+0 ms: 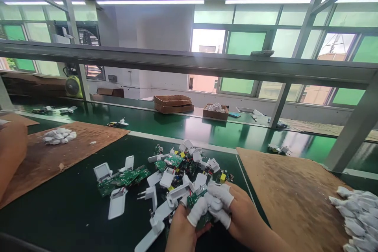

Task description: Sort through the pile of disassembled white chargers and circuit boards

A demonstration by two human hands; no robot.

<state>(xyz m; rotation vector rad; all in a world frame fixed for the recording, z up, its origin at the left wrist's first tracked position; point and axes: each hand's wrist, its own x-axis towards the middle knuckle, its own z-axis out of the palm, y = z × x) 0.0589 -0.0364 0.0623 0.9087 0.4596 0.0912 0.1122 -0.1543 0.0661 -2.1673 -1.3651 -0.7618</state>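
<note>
My left hand [184, 222] is closed around a green circuit board [196, 197], its thumb wearing a white finger cot. Pressed against the same board from the right is my right hand [236, 208], with white cots on several curled fingertips that cover part of it. Around and beyond both hands spreads a heap of white plug housings [167, 177], green boards [174, 160] and small yellow parts [223, 178]. Left of the heap, a group of boards [126, 177] lies with white covers [117, 204] attached by wires. A two-pin plug [149, 195] lies nearer my left hand.
Brown boards flank the dark green mat: the left one [88, 136] bears a small white pile [60, 136], the right one [274, 189] a larger white pile [358, 216]. Another person's arm [12, 157] shows at left. Behind runs a green conveyor [165, 126] under a metal frame [177, 61].
</note>
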